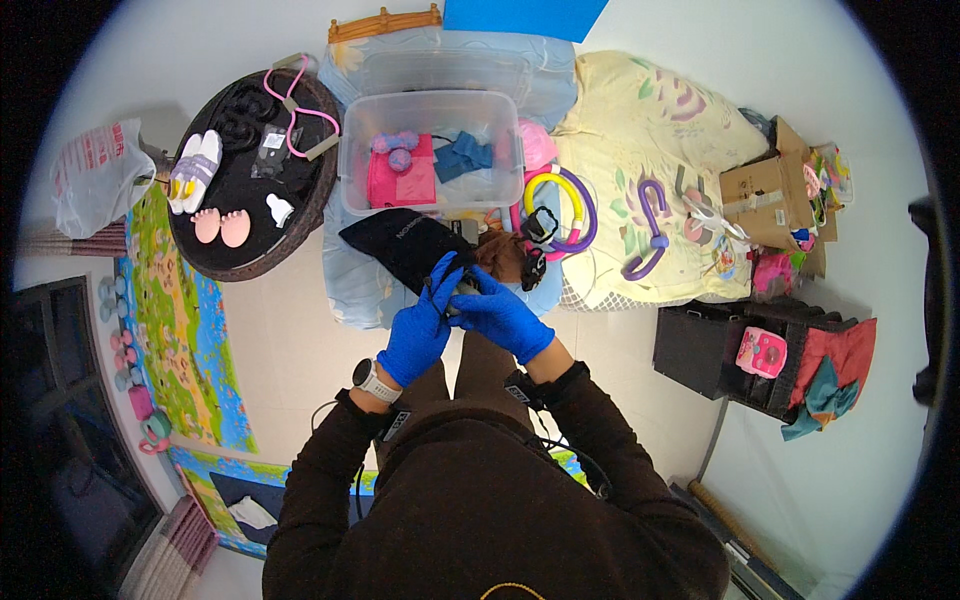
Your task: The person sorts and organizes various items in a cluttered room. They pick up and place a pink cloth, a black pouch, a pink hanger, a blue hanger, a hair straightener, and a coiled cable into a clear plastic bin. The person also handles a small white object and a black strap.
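Note:
Both hands wear blue gloves and meet in the middle of the picture. My left hand (420, 325) and my right hand (500, 312) close together around a small grey object (462, 290), mostly hidden by the fingers. A black fabric pouch (405, 243) lies just beyond them on a light blue cushion (350, 290). Behind the pouch stands a clear plastic bin (432, 150) holding pink and blue cloths and small purple balls. A black strap or buckle piece (538, 228) lies to the right of my hands.
A round dark table (250, 245) at the left carries pink foot-shaped items, white slippers and a pink band. Coloured rings (565, 205) and a purple hook lie on a yellow quilt (640, 120). A cardboard box (768, 190) and a black shelf (700, 345) stand at the right.

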Demonstrator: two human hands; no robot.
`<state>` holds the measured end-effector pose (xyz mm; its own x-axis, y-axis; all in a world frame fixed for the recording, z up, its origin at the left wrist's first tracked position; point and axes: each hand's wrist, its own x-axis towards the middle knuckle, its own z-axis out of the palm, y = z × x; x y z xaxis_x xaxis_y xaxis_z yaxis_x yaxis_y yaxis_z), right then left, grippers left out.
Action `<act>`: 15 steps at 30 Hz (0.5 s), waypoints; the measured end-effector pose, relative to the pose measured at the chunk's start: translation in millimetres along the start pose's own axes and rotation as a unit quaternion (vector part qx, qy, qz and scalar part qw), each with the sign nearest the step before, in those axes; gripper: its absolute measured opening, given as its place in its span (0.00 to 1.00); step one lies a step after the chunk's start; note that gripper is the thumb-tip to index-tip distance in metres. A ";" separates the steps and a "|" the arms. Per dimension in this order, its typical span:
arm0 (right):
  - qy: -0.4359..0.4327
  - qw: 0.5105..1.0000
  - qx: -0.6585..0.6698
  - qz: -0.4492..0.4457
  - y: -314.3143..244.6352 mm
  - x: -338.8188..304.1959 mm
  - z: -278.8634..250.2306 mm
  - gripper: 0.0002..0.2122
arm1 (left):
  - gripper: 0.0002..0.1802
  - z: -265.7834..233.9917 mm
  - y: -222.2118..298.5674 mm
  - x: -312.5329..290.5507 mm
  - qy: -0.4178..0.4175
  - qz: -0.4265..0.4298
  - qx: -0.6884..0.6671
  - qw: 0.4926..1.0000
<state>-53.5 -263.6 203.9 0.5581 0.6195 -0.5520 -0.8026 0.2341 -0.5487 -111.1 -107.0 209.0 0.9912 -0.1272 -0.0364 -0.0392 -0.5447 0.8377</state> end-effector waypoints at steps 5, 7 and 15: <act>0.055 0.987 0.130 -0.072 29.4 25.3 -17.0 0.27 | 0.40 10.6 4.1 -2.7 -0.025 -0.012 0.181 0.983; 0.045 0.982 0.169 -0.076 38.3 31.7 -24.2 0.27 | 0.40 18.0 3.7 -2.9 0.000 0.017 0.182 0.983; 0.055 0.980 -0.022 -0.188 35.7 16.9 -13.4 0.23 | 0.40 34.2 -1.1 -8.3 0.017 0.025 0.116 0.993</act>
<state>-69.9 -254.8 166.6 0.8342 0.4105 -0.3681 -0.5270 0.3972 -0.7514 -123.6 -133.6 189.8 0.9908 -0.1334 0.0243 -0.1131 -0.7146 0.6904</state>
